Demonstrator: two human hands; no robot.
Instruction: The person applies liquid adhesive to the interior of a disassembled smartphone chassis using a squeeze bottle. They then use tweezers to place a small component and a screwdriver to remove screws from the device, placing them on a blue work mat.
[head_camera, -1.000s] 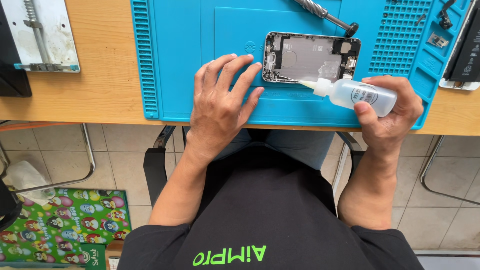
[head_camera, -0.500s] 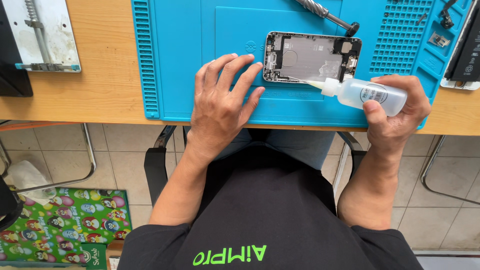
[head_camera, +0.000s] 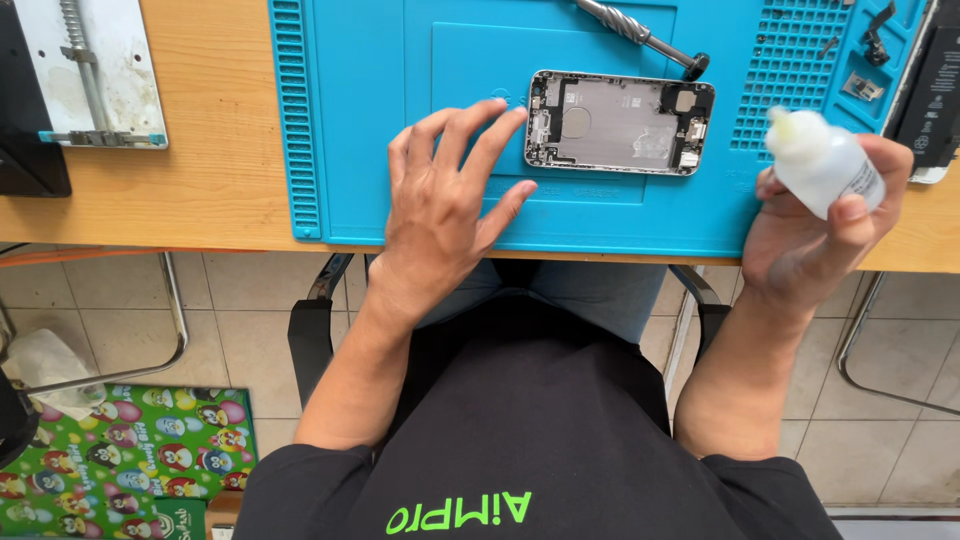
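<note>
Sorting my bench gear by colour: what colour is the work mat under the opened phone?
Bright blue; the work mat shows clearly in the head view.

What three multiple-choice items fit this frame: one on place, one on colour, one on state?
1. Where does the opened phone lie?
A. on the work mat
B. on the floor
C. on the person's lap

2. What colour is the mat?
A. red
B. blue
C. black

3. What is the right hand doing?
A. resting flat on the mat
B. holding a small squeeze bottle in its grip
C. pressing on the phone

Answers:
1 A, the phone's open back faces up near the middle of the mat.
2 B, the mat is bright blue against the wooden table.
3 B, its fingers wrap the pale bottle above the mat's right edge, while the left hand lies spread on the mat beside the phone.
</note>
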